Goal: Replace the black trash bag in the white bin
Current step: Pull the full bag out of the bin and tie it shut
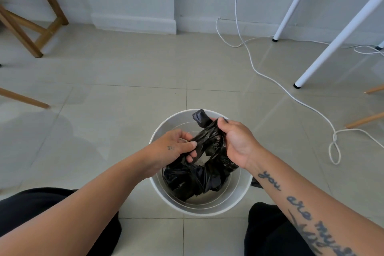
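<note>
So the person is sitting on the tiled floor with the white bin [199, 210] right between their knees, and both hands are working the black trash bag [195, 178] directly over the bin's mouth. My read is that this is the opening-out step. The bag is looking empty and bunched, and the bin's inner walls are showing bare white around it, so it isn't lining anything yet. Could be the old one coming out instead, honestly hard to say for sure.

The left hand [176, 147] is hovering over the bin's near-left rim, pinching a stretched strand of plastic between thumb and fingers. The right hand [234, 141] is sitting over the far-right rim, fist curled round a twisted neck of the bag, with a tight rolled end [199, 117] poking out past it toward the bin's far edge. The rest of the bag is drooping from both hands down inside the bin, crumpled toward the near side. I can't tell if it's touching the bottom.

Next move, I'm guessing, is finding the actual opening, pulling the layers apart, then stretching the mouth over the bin's rim. Thin film like that is probably going to cling to itself, so it'll need some teasing.
</note>
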